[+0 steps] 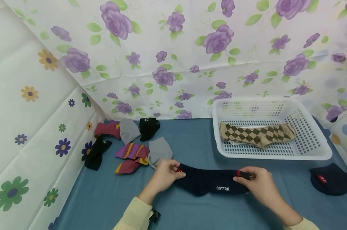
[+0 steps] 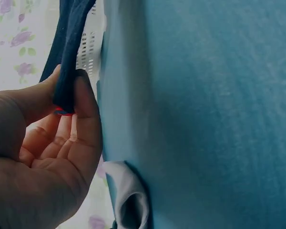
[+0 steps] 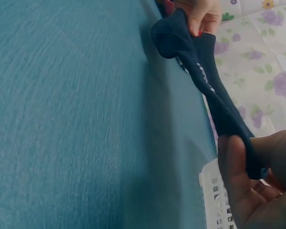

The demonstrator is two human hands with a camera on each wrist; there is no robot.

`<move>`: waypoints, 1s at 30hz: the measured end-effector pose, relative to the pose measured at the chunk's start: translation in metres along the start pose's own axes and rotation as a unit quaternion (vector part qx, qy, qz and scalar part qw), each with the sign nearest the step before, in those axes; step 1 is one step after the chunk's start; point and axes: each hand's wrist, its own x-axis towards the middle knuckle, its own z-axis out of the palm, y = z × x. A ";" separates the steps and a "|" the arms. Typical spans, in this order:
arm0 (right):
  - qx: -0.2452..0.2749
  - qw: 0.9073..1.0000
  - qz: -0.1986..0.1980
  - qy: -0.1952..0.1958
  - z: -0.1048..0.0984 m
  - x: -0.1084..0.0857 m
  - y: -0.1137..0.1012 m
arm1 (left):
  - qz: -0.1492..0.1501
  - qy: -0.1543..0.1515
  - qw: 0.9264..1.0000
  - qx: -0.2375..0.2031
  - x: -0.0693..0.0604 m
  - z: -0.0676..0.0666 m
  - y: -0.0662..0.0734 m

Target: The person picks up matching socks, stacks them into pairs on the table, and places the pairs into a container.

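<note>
Navy sock [image 1: 200, 180], lettered COTTON: held above the blue-covered table [image 1: 188, 212], before the near left corner of the white basket [image 1: 272, 157]. Left hand [image 1: 164, 174]: thumb and fingers pinching one end; right hand [image 1: 259, 183]: likewise, opposite end.

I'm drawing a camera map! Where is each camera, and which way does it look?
Head: worn on the head, looking forward and down at the dark sock and white basket; left hand, right hand and pale yellow sleeves show.
Left wrist: on that wrist, looking past the left hand along the sock; only that hand shows.
Right wrist: on that wrist, looking along the sock; both hands show.
Shared: both wrist views show the sock and part of the basket.
</note>
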 end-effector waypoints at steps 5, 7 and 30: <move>-0.001 0.999 0.025 -0.040 0.004 0.003 0.002 | -0.017 -0.010 1.000 0.008 0.002 0.005 -0.004; -0.005 0.999 0.027 -0.045 0.006 0.004 0.003 | -0.020 -0.010 1.000 0.008 0.003 0.006 -0.005; -0.098 0.994 -0.015 -0.035 0.005 0.007 0.008 | -0.031 0.035 0.995 0.090 0.001 0.012 0.000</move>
